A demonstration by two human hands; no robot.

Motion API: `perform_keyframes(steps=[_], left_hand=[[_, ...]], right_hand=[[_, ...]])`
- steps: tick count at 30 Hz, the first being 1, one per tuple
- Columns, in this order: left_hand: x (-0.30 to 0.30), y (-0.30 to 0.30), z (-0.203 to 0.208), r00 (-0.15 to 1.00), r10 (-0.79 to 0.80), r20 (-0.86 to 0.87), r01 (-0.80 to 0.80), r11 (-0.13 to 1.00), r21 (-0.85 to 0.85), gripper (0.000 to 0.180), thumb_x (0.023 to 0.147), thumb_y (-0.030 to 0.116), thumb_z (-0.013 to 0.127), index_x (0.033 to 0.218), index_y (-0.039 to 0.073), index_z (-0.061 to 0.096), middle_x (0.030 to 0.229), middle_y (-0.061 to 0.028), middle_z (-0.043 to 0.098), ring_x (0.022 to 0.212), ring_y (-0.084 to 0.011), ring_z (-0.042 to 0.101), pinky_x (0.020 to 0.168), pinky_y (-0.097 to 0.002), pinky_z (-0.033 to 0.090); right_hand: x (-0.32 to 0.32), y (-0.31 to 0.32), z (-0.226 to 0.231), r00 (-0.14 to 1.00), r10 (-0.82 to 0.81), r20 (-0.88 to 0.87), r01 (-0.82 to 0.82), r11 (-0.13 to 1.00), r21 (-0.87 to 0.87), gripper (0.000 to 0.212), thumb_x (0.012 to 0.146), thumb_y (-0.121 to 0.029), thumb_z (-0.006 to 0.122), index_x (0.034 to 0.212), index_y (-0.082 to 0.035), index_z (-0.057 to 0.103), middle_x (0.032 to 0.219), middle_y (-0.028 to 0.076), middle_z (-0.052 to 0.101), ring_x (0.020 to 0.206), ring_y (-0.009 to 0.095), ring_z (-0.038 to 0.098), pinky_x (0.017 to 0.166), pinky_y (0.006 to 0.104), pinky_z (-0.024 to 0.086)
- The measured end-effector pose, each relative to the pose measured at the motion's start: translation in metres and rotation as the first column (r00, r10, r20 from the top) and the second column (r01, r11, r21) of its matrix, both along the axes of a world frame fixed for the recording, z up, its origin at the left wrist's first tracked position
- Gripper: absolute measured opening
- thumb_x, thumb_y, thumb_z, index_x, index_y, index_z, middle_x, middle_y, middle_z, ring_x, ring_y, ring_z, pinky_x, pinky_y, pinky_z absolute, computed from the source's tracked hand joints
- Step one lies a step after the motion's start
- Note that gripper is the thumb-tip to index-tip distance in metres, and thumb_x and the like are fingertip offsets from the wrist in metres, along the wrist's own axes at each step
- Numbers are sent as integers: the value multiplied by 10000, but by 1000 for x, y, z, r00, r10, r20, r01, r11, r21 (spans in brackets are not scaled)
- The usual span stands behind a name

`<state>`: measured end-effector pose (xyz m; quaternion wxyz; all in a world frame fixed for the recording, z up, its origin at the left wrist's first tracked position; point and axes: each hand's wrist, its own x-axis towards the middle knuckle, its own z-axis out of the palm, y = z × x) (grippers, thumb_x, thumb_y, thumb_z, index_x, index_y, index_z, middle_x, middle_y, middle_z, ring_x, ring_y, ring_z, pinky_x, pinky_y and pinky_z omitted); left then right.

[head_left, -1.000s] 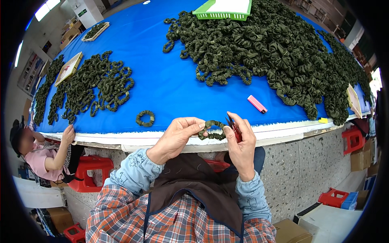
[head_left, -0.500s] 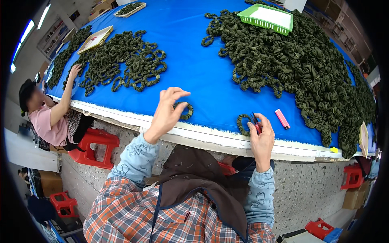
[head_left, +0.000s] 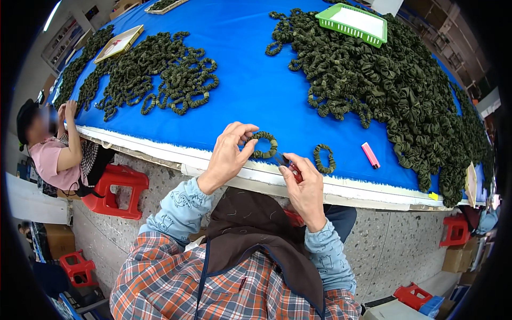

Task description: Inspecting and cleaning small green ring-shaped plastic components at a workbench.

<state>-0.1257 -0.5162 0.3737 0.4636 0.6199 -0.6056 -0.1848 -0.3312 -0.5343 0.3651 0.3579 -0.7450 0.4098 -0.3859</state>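
Observation:
My left hand (head_left: 228,154) pinches a dark green scrunchie (head_left: 262,145) at the near edge of the blue table (head_left: 250,90). My right hand (head_left: 305,188) holds small red snips (head_left: 288,164) whose tip points at that scrunchie. A second green scrunchie (head_left: 324,158) lies flat on the cloth just right of it. A pink lighter (head_left: 370,155) lies further right.
A large heap of green scrunchies (head_left: 394,85) fills the right of the table, with a green tray (head_left: 352,21) on it. A smaller spread of scrunchies (head_left: 160,74) lies at left. Another person (head_left: 53,149) sits at the left edge near a red stool (head_left: 114,189).
My left hand has picked up the scrunchie it was touching on the cloth. My right hand has left the other scrunchie on the table and brought the snips toward the left hand.

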Motion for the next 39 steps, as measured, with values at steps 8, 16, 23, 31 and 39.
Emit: perform_keyframes(steps=[8,16,23,31,39], left_hand=[[-19,9,13,983,57,172,-16,973,-231,275,804,-26,650,1076,17,659,915,-61,603,797,-152,537,665,-263,449],[-25,11,16,981,44,188,6,966,-258,283,805,-27,647,1084,17,659,914,-64,602,783,-147,533,661,-258,449],[-22,12,18,997,24,-73,-30,996,-81,286,816,7,651,1101,-3,637,880,-60,593,749,-149,506,676,-271,443],[-28,13,21,972,18,-233,-23,1000,-19,280,835,27,649,1111,-23,643,883,-58,592,720,-118,500,649,-244,439],[-32,16,22,972,33,-231,-38,999,-20,292,829,12,645,1120,-15,637,883,-53,589,729,-122,501,656,-247,439]], right_hand=[[5,8,6,996,-83,-40,69,961,-266,237,823,-16,704,1060,-38,706,814,39,612,672,135,519,609,259,437],[1,9,3,986,-126,-107,70,905,-420,274,804,4,711,1073,-42,710,816,32,615,675,124,520,596,262,434],[-8,11,2,991,-113,65,124,971,-206,276,792,-24,724,1064,-71,710,824,16,602,650,146,529,578,282,435],[-1,14,3,987,-93,128,121,965,-232,294,791,0,714,1077,-67,702,829,25,606,653,148,531,586,288,445],[-9,9,1,982,-148,118,167,971,-170,253,825,-19,715,1075,-50,692,810,19,594,603,102,487,533,248,403]])
